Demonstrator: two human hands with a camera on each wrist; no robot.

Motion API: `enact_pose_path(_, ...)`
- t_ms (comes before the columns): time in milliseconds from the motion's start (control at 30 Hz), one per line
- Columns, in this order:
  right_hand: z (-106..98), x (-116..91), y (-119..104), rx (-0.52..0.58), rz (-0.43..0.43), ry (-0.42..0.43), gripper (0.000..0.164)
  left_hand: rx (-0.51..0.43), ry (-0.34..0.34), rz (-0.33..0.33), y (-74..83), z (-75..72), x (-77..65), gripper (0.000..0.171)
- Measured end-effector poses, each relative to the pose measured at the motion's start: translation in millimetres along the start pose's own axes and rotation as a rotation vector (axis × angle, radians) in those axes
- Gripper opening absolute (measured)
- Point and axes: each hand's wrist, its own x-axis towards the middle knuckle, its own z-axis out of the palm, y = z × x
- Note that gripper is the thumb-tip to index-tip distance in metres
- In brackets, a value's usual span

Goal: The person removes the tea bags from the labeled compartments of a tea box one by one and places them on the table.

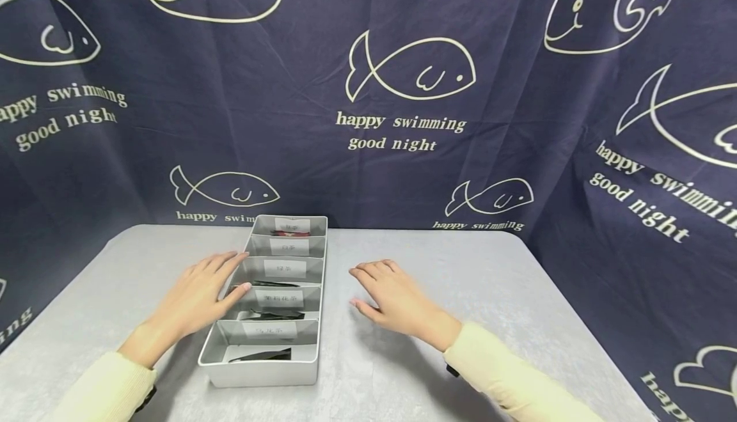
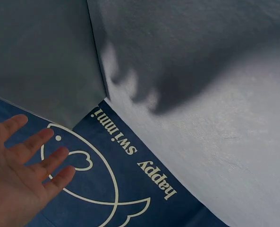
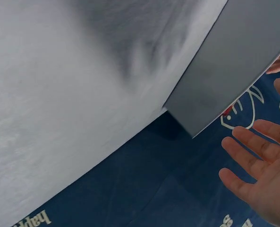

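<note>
A long grey divided box (image 1: pixel 260 374) lies lengthwise on the table, its compartments carrying white paper labels (image 1: pixel 270 330). Dark flat packets (image 1: pixel 261 355) sit in several of the compartments, and a red packet (image 1: pixel 290 234) shows in the farthest one. My left hand (image 1: pixel 198 291) is at the box's left side, thumb and index fingertip by the rim; whether they touch it I cannot tell. Over the table to the right of the box is my right hand (image 1: pixel 400 300), fingers relaxed and holding nothing. In the left wrist view the left fingers (image 2: pixel 33 144) are spread beside the box wall (image 2: pixel 40 56).
The pale grey table (image 1: pixel 460 268) extends on both sides of the box. A dark blue curtain (image 1: pixel 311 89) printed with white fish and lettering encloses the back and sides. Shadows of the hands fall on the tabletop.
</note>
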Motion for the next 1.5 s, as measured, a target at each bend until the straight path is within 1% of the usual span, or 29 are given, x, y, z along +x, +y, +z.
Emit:
enact_pose_path(133,-2.4,6.9,-7.7,-0.020,-0.049,0.007,0.047,-0.008,-0.032,-0.005,0.3,0.3,1.3,0.059)
enact_pose_path(433,-6.9,21.7,-25.0,-0.024,-0.111,-0.043,0.043,-0.028,-0.089,-0.027,0.7,1.9,2.3,0.061)
enact_pose_path(600,-5.4,28.5,-34.0,-0.006,-0.153,-0.025,0.039,-0.037,-0.116,-0.039,0.6,3.2,2.8,0.061)
enact_pose_path(767,-4.0,34.0,-42.4,0.020,-0.196,0.000,0.034,-0.044,-0.122,-0.036,0.1,4.5,2.7,0.060)
enact_pose_path(1167,-4.8,43.4,-63.2,0.070,-0.290,0.004,0.024,-0.063,-0.102,-0.040,-1.3,8.1,2.7,0.058)
enact_pose_path(1367,-6.3,46.2,-71.1,0.070,-0.332,-0.019,0.022,-0.063,-0.089,-0.042,-1.4,8.2,2.7,0.057)
enact_pose_path(1500,-5.7,47.0,-74.6,0.077,-0.353,-0.055,0.021,-0.065,-0.088,-0.043,-1.6,8.2,2.7,0.056)
